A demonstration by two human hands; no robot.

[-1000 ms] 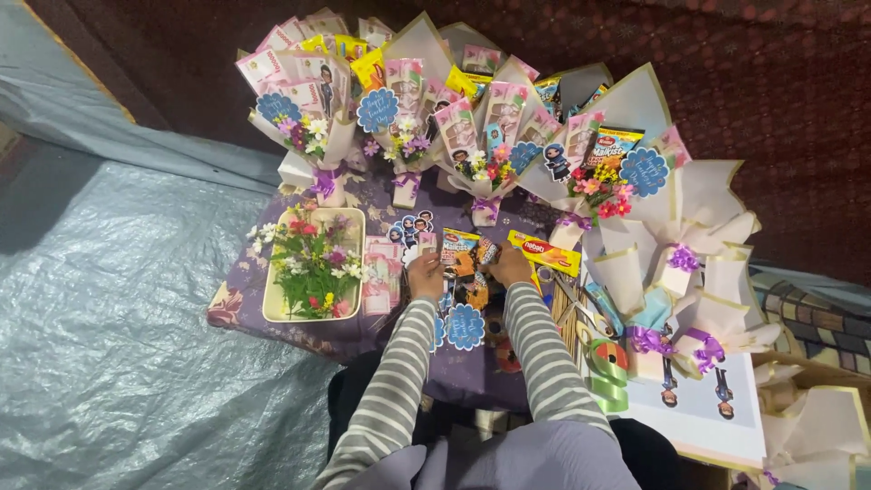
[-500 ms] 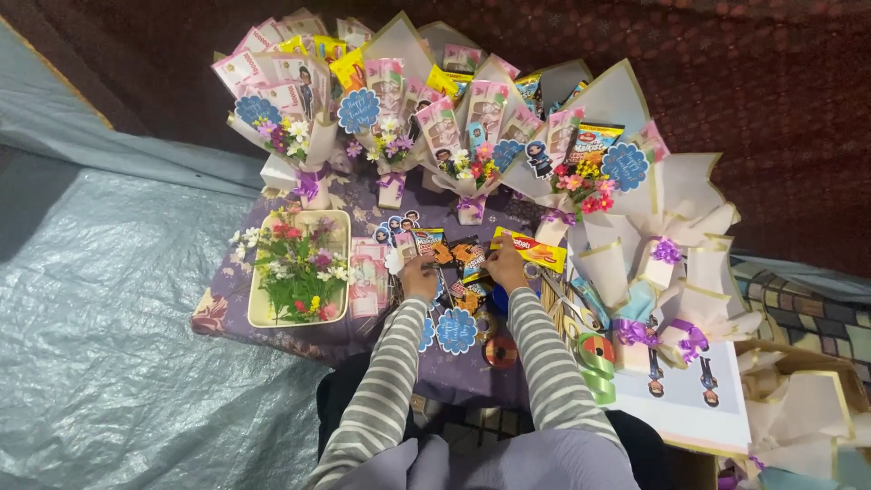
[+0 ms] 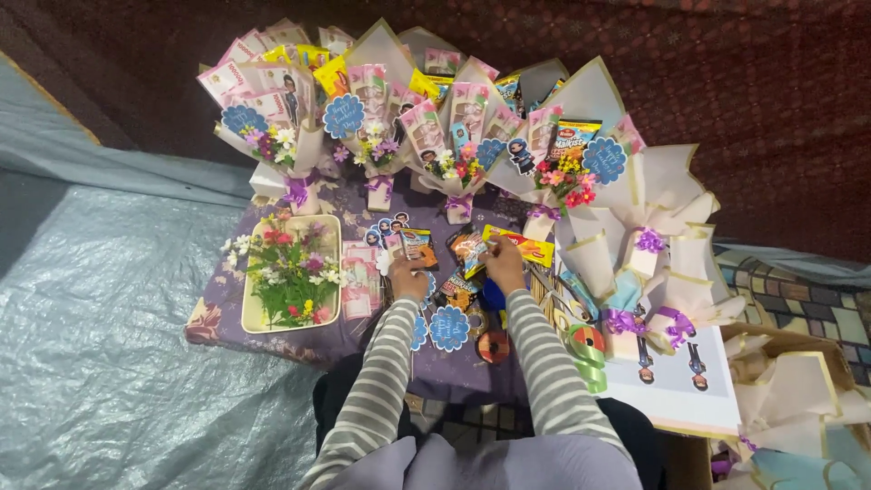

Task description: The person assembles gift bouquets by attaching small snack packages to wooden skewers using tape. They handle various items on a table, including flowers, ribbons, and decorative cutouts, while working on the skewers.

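On purple cloth (image 3: 218, 304): right hand (image 3: 502, 263) pinching snack packet (image 3: 469, 249); left hand (image 3: 408, 279) curled beside, grip unclear.

The right hand (image 3: 502, 263) now sits higher than a second ago, raised toward the yellow snack packet (image 3: 519, 245) just above it, fingers pinching a small packet. The left hand (image 3: 407, 279) sits slightly farther from the right, near the small sticker cutouts (image 3: 388, 229).

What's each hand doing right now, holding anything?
Left hand: closed on a small snack packet.
Right hand: fingers pinching a packet by the yellow wrapper.
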